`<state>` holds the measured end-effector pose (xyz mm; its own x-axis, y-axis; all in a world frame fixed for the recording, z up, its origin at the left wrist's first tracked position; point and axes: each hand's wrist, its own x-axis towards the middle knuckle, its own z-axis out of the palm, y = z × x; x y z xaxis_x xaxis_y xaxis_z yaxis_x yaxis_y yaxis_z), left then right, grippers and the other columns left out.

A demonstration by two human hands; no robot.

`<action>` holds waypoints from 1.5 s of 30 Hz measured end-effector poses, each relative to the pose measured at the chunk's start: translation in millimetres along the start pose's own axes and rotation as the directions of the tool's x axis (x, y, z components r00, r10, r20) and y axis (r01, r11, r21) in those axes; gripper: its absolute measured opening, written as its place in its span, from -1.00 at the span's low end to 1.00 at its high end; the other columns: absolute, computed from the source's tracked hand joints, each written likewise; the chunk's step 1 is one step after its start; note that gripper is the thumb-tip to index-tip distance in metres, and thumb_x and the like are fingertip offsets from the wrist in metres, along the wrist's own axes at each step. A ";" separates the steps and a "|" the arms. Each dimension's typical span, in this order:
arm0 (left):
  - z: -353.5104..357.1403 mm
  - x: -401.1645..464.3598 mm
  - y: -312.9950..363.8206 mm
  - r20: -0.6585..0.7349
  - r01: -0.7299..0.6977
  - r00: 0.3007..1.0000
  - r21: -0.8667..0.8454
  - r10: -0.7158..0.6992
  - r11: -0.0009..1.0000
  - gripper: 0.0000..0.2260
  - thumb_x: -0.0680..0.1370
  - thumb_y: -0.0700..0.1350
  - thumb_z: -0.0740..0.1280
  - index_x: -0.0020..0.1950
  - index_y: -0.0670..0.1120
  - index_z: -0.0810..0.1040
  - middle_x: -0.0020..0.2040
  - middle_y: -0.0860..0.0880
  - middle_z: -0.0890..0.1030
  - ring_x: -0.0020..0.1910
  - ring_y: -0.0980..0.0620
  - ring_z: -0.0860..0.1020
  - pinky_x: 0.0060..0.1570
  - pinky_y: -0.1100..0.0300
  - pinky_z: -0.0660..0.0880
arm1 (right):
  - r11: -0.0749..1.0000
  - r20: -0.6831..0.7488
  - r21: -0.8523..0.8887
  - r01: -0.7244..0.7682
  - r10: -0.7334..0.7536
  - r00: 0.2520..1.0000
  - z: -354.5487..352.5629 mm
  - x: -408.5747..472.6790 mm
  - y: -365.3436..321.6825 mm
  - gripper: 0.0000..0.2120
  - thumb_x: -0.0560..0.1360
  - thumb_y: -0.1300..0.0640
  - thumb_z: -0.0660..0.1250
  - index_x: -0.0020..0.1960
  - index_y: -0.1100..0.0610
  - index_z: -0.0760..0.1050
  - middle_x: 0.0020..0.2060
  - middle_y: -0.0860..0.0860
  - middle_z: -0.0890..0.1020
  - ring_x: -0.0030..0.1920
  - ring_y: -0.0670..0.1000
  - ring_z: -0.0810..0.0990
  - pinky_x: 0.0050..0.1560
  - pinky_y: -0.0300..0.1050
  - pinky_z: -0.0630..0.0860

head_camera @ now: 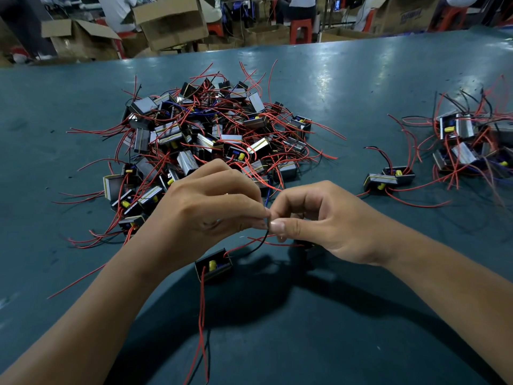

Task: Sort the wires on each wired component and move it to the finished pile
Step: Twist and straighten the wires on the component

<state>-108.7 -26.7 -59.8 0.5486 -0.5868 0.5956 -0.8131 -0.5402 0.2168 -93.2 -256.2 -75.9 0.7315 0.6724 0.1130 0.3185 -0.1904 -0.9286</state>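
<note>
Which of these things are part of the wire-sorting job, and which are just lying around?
In the job:
left hand
right hand
black wire
component in hand
unsorted pile
finished pile

Lying about:
cardboard boxes
red stools

A teal table (pixel 361 79) with a glossy sheen fills most of the frame. Beyond its far edge, along the top, stand open cardboard boxes (pixel 169 20) and red stools (pixel 301 30), with seated people partly visible.
</note>
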 end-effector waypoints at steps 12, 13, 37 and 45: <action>-0.7 0.6 -3.6 0.083 -0.117 0.991 0.171 0.104 0.978 -0.80 0.65 -0.07 0.32 -0.01 -0.11 0.71 -0.03 -0.06 0.63 -0.12 -0.07 0.49 -0.25 -0.01 0.46 | 0.990 -0.087 -0.137 0.025 -0.037 0.996 2.6 -0.1 -4.9 -0.93 0.52 0.06 0.37 -0.14 -0.02 0.58 -0.31 -0.11 0.62 -0.25 0.28 0.52 -0.22 0.32 0.48; -0.4 0.7 -3.2 0.092 -0.110 0.991 0.173 0.095 0.979 -0.80 0.65 -0.07 0.31 0.00 -0.11 0.71 -0.03 -0.06 0.62 -0.12 -0.08 0.49 -0.25 -0.02 0.47 | 0.990 -0.089 -0.142 0.024 -0.037 0.995 2.7 0.0 -5.2 -0.93 0.52 0.06 0.37 -0.15 -0.03 0.58 -0.31 -0.11 0.62 -0.25 0.28 0.52 -0.22 0.32 0.48; 23.7 4.0 17.4 0.165 0.521 0.844 -0.482 -0.511 0.705 -0.81 0.64 0.01 0.27 -0.14 -0.01 0.53 -0.42 0.14 0.38 -0.47 0.19 0.28 -0.44 0.38 0.24 | 0.997 -0.314 -0.081 -0.001 -0.024 0.949 11.1 2.1 -2.8 -0.95 0.53 0.13 0.43 -0.11 0.04 0.63 -0.29 0.03 0.65 -0.31 0.03 0.54 -0.20 0.05 0.52; 25.1 1.8 19.2 0.107 0.493 0.863 -0.389 -0.494 0.778 -0.85 0.66 -0.06 0.28 -0.11 0.03 0.51 -0.39 0.15 0.42 -0.46 0.18 0.32 -0.44 0.39 0.25 | 0.980 -0.350 0.196 -0.027 0.095 0.932 17.1 5.2 -1.2 -0.88 0.53 0.24 0.40 -0.18 0.11 0.62 -0.37 -0.07 0.58 -0.32 -0.15 0.49 -0.25 -0.32 0.43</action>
<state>-118.4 -53.3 -74.0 0.8957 -0.3041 0.3243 -0.4377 -0.4751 0.7633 -100.1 -240.3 -80.2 0.9230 0.3582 0.1404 0.1745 -0.0645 -0.9825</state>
